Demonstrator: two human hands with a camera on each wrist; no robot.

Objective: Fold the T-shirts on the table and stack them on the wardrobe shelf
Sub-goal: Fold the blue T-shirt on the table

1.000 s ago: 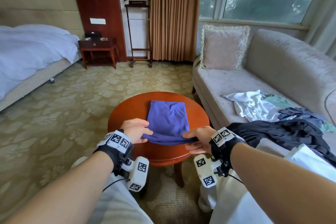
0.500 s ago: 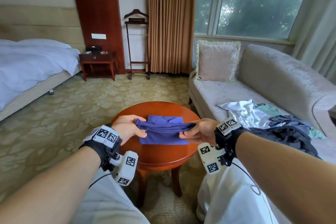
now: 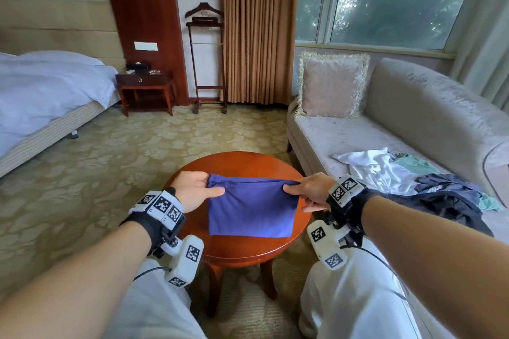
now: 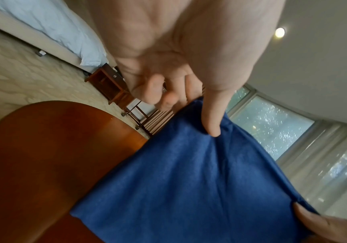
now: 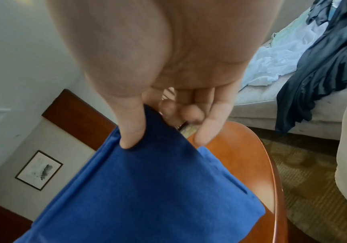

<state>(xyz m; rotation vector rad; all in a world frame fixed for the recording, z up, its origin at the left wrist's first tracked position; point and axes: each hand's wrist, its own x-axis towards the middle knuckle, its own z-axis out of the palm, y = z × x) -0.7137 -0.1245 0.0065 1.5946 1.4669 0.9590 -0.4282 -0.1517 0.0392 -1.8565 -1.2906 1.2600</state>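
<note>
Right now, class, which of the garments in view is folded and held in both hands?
The blue T-shirt, pinched at its top corners by the left hand and right hand above the round table. The other clothes lie crumpled on the sofa.

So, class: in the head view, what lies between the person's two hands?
The folded blue T-shirt spans the gap, held up over the round table; the left hand and the right hand each pinch one top corner.
</note>
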